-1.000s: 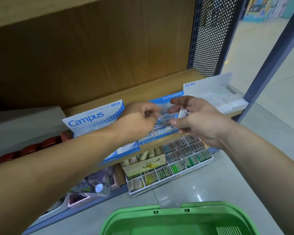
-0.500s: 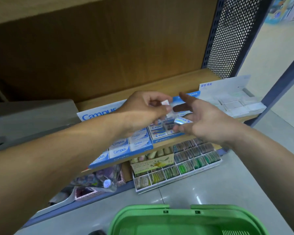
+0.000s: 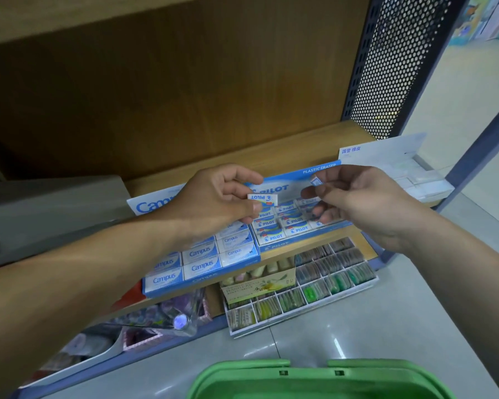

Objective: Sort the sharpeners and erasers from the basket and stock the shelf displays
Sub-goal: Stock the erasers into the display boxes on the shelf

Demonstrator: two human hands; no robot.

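The wooden shelf (image 3: pixel 271 159) fills most of what you see, with a perforated metal side panel (image 3: pixel 392 61) at its right end and pale floor tiles (image 3: pixel 386 326) beyond. The green basket (image 3: pixel 242 367) sits at the bottom edge of your view, directly below your arms, and only its rim shows. Three display boxes stand side by side along the front of the shelf. The Campus box (image 3: pixel 147 207) on the left holds rows of blue-and-white erasers, the Pilot box (image 3: pixel 274 247) is in the middle, and a white box (image 3: pixel 386 151) is on the right. Below the shelf, a white divided tray (image 3: pixel 271 321) of small coloured items rests at floor level. Both your hands are raised over the Pilot box, near each other but apart. Your left hand (image 3: pixel 216 203) has its fingers curled, pinching a Pilot eraser (image 3: pixel 263 198) between thumb and forefinger; it is held flat just above the back rows of that box, its label upside down to you. Your right hand (image 3: pixel 366 203) grips a small wrapped eraser (image 3: pixel 316 180) at the tips of thumb and forefinger, in front of the box's header card. Whether its lower curled fingers hold anything more is too blurred to tell.
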